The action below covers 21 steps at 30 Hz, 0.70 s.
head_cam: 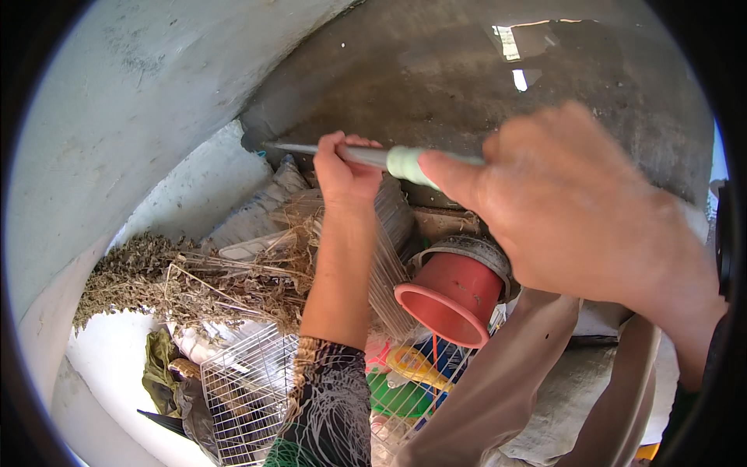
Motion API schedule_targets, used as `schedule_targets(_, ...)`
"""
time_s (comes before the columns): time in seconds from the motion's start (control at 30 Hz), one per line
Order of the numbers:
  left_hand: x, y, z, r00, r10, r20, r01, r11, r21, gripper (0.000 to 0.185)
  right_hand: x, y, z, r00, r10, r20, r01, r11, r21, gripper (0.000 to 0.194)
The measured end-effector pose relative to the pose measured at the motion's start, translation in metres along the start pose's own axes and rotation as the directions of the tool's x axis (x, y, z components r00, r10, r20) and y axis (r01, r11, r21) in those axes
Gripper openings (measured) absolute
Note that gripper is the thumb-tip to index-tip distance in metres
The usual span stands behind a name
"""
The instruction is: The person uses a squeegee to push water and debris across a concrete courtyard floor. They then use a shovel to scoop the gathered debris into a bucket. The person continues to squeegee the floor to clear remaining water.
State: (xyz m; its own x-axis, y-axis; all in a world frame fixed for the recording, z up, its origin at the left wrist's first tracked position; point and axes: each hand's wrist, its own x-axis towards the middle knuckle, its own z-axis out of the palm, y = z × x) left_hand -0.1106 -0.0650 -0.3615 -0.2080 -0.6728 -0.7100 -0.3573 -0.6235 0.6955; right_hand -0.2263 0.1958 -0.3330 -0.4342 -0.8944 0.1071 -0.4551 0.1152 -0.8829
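Note:
A metal pole point(295, 148) with a pale green sleeve point(404, 163) runs across my view at chest height. My left hand point(350, 169) is wrapped around its silver section, and the arm wears a dark patterned sleeve. Close to the camera and slightly blurred, my right hand point(572, 204) grips the pale green end, its thumb laid along it. The pole's thin far tip points left, near the corner where the pale wall point(152, 76) meets a dark grey panel point(397, 76). What the tip touches I cannot tell.
Below my hands lie dried plant stalks point(192, 280), a red plastic bucket point(455, 292) tipped on its side and a white wire rack point(251, 385). A yellow plastic item point(414, 365) and a green one point(397, 397) show behind more wire. Beige fabric point(496, 385) hangs at lower right.

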Motion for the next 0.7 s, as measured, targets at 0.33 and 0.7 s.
schedule_targets(0.33,0.02,0.028,0.054,0.998,0.039,0.044,-0.033,0.991,-0.129,0.006,0.051,0.028,-0.061,0.999,0.002,0.047,0.005,0.987,-0.16,0.036)
schedule_targets(0.7,0.037,-0.021,-0.025,0.949,-0.006,-0.314,0.037,0.995,0.093,0.017,-0.011,-0.012,0.062,0.804,0.589,0.081,-0.536,0.659,0.528,0.034)
